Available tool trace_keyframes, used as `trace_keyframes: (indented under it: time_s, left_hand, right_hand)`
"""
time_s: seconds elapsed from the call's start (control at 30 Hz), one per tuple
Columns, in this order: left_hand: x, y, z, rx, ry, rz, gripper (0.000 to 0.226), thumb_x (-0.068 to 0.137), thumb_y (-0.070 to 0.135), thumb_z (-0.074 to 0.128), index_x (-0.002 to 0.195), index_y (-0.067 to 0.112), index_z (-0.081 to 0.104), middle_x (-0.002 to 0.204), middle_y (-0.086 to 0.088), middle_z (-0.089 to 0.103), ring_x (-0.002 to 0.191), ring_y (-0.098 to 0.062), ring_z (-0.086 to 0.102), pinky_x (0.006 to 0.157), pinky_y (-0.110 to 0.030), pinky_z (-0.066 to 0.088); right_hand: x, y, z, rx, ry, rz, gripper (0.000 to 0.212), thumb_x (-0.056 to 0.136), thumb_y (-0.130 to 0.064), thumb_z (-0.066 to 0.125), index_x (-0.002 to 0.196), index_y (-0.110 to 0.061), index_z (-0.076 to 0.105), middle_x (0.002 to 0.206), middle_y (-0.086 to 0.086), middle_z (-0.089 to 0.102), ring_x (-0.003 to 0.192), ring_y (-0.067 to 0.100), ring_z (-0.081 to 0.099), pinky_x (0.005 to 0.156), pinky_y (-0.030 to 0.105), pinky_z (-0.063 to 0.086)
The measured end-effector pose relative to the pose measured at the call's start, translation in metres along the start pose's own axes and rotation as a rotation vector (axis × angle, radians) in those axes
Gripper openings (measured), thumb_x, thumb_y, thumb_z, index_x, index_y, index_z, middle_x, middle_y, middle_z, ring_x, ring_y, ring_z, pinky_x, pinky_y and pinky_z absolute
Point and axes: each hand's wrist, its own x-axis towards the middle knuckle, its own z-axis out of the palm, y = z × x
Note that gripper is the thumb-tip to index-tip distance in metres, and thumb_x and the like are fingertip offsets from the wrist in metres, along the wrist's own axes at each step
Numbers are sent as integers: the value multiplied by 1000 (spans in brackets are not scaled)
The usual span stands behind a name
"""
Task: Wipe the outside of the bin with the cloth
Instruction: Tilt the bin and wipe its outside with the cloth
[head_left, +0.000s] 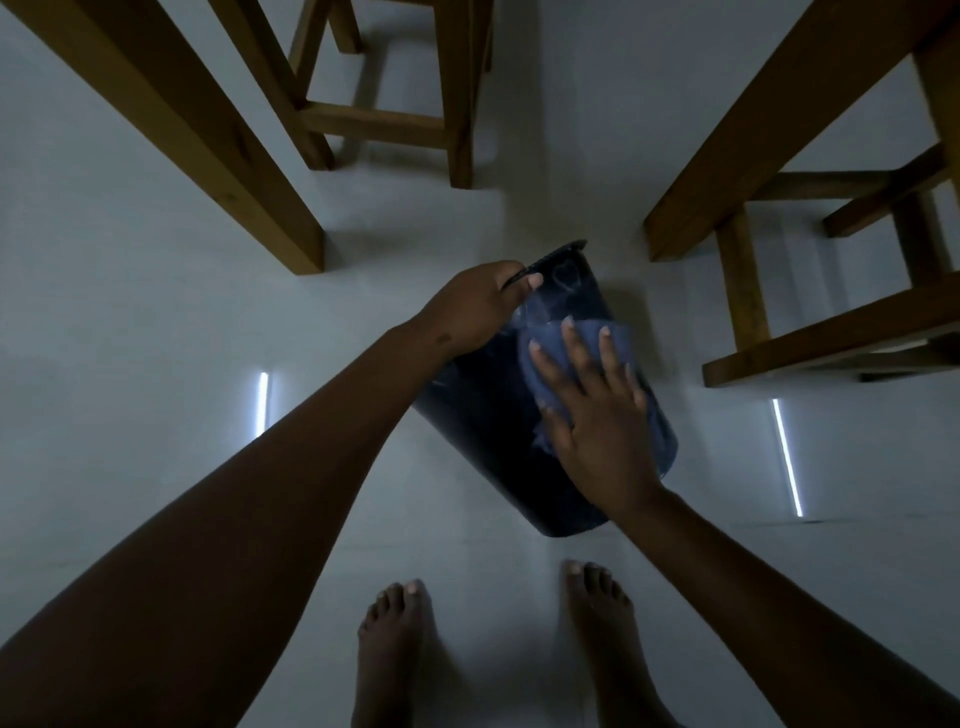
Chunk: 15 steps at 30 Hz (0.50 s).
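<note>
A dark blue plastic bin (488, 441) is held tilted above the pale floor, its far end pointing away from me and its near end close to my feet. My left hand (478, 306) grips the bin's far edge, fingers curled over it. My right hand (597, 415) lies flat with fingers spread, pressing a blue cloth (550, 358) against the bin's upper side. Most of the cloth is hidden under the palm.
Wooden table legs (228, 150) stand at the left and wooden legs (769, 130) at the right. A wooden stool (384, 119) sits behind the bin, another stool (841, 291) at the right. My bare feet (395, 654) are on the glossy white floor.
</note>
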Motion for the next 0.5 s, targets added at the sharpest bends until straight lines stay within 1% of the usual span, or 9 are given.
trace_keyframes:
  time_s: [0.07, 0.1, 0.17, 0.27, 0.4, 0.43, 0.47, 0.5]
  left_hand:
    - [-5, -4, 0, -17, 8, -3, 33, 101, 37, 40, 78, 14, 49, 68, 4, 48, 64, -12, 47, 60, -21, 35]
    - [-8, -6, -1, -21, 13, -5, 33, 100, 37, 40, 79, 14, 49, 68, 5, 49, 64, -9, 47, 61, -21, 36]
    - [-12, -10, -1, -32, 14, -2, 33, 100, 37, 40, 80, 13, 51, 70, 4, 51, 66, -10, 49, 63, -22, 38]
    - [-18, -14, -2, -43, 24, 10, 36, 100, 38, 40, 84, 9, 54, 75, 0, 55, 69, -14, 52, 64, -25, 39]
    - [-24, -14, -1, -49, 62, 17, 34, 100, 37, 40, 77, 15, 52, 73, 1, 57, 67, -10, 53, 64, -23, 41]
    - [-25, -15, 1, -49, 79, 14, 35, 100, 38, 40, 75, 16, 52, 74, 0, 60, 68, -12, 55, 66, -25, 42]
    - [-27, -17, 3, -40, 101, 13, 36, 100, 39, 40, 73, 17, 52, 74, -2, 61, 69, -15, 57, 68, -28, 44]
    - [-28, -19, 4, -26, 121, 10, 37, 99, 39, 40, 71, 18, 51, 72, -2, 62, 70, -18, 58, 69, -31, 44]
  right_hand:
    - [13, 9, -4, 177, 6, 116, 58, 97, -47, 27, 153, -39, 12, 164, -3, 9, 151, 29, 7, 114, 56, 28]
    - [19, 13, -4, 259, 5, 159, 58, 97, -48, 27, 152, -41, 11, 164, -5, 9, 151, 28, 8, 115, 55, 28]
    - [24, 20, -1, 378, 10, 220, 56, 99, -47, 30, 151, -44, 11, 164, -6, 10, 150, 26, 10, 117, 54, 26]
    - [26, 23, -1, 553, 43, 317, 52, 103, -36, 38, 151, -41, 20, 163, -6, 18, 149, 22, 19, 117, 51, 28]
    - [26, 18, -15, 782, 69, 432, 49, 102, -16, 44, 148, -29, 34, 159, -4, 29, 144, 16, 31, 118, 35, 27]
    - [24, 13, -18, 800, 75, 451, 48, 102, -16, 44, 148, -28, 35, 158, -5, 29, 144, 13, 30, 119, 33, 26]
    - [19, 6, -19, 761, 84, 456, 49, 102, -17, 44, 149, -26, 35, 158, -5, 29, 143, 10, 29, 119, 32, 25]
    - [13, -1, -18, 668, 96, 427, 50, 101, -18, 45, 150, -23, 34, 158, -2, 29, 144, 10, 26, 120, 34, 25]
